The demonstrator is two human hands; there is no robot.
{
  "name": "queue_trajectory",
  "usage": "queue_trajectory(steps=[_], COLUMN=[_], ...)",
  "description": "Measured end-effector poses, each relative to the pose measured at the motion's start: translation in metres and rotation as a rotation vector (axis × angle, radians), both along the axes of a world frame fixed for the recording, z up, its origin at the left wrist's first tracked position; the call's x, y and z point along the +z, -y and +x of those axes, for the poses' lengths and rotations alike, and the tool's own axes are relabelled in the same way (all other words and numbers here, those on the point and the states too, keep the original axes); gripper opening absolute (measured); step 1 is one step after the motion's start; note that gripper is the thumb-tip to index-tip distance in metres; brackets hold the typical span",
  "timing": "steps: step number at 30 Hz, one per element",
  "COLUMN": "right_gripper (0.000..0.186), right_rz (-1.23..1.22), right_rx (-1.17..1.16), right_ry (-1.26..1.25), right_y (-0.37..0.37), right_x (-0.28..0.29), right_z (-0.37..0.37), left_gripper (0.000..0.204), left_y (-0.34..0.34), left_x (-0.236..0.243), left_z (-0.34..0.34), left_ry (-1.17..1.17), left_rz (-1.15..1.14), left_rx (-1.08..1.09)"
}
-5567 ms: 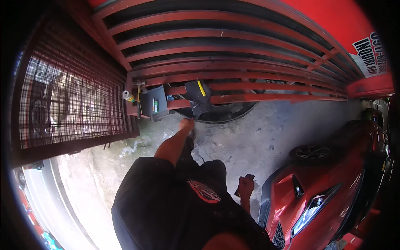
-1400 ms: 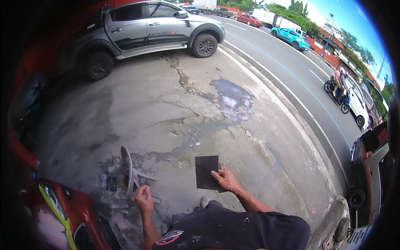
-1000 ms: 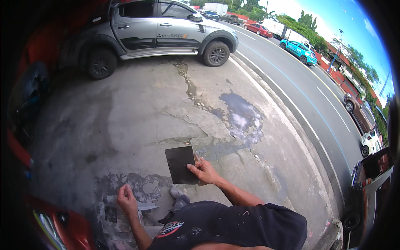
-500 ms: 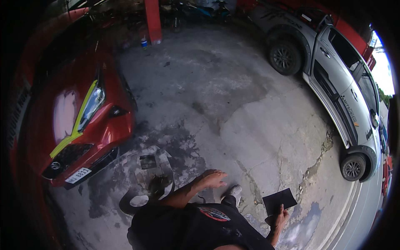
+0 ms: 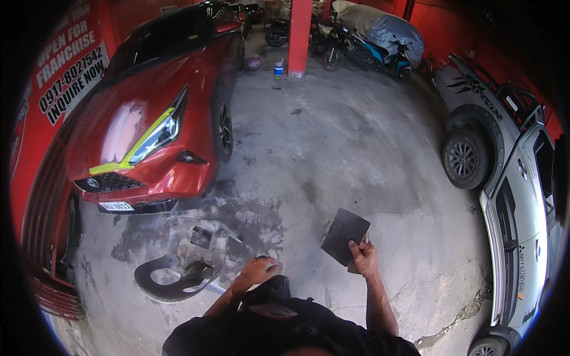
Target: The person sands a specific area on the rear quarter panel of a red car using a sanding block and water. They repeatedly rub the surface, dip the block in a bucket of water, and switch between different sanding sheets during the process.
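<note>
My right hand (image 5: 363, 255) grips a dark, flat, rectangular sheet (image 5: 343, 234), thumb on its face, in the lower middle. My left hand (image 5: 259, 268), left of it, has loosely bent fingers with no object clearly in them. Beyond and below that hand on the concrete lie a curved grey panel (image 5: 151, 277) and other flat pieces (image 5: 208, 234). At the upper left stands a red car (image 5: 184, 178), its bonnet carrying a pale pink patch (image 5: 122, 133) edged by yellow tape (image 5: 151, 136) beside the headlight.
A silver pickup (image 5: 528, 231) stands along the right. At the back are a red pillar (image 5: 298, 35), a blue-and-white tub (image 5: 278, 70), several motorbikes (image 5: 374, 53) and a silver-covered vehicle (image 5: 380, 21). A red railing (image 5: 44, 249) and signboard (image 5: 35, 142) line the left. Cracked concrete (image 5: 344, 142) lies between the vehicles.
My view has swung left from the roadside into the garage, bringing the whole red car into sight and putting the pickup at the right. The dark sheet stays in my right hand.
</note>
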State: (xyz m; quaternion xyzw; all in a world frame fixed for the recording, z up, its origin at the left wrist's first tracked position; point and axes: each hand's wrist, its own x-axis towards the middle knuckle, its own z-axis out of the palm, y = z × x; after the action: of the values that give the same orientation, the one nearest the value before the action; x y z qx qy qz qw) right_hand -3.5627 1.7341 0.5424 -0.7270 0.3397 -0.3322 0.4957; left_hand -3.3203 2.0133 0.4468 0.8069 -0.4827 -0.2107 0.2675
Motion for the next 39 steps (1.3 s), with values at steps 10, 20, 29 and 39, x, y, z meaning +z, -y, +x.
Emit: queue_trajectory(steps=[10,20,29,39], right_gripper=[0.050,0.040,0.049,0.048], right_rz=[0.076,-0.027,-0.164,-0.449], right_rx=[-0.009,0.455,0.829,0.884], right_ry=[-0.315,-0.463,-0.802,-0.901], right_y=[0.102,0.195,0.178,0.153], right_x=[-0.069,-0.092,-0.102,-0.146], right_z=[0.089,0.295,0.459,0.474], left_gripper=[0.024,0.032,0.028,0.069], left_y=[0.113,0.045,-0.064,-0.115], left_x=[-0.053,-0.176,-0.234,-0.370], left_z=[0.112,0.201,0.261,0.315], left_ry=[-0.123,-0.280,-0.156,-0.015], left_rz=[-0.149,0.387,0.493,0.592], left_rx=[0.042,1.010,1.456,1.167])
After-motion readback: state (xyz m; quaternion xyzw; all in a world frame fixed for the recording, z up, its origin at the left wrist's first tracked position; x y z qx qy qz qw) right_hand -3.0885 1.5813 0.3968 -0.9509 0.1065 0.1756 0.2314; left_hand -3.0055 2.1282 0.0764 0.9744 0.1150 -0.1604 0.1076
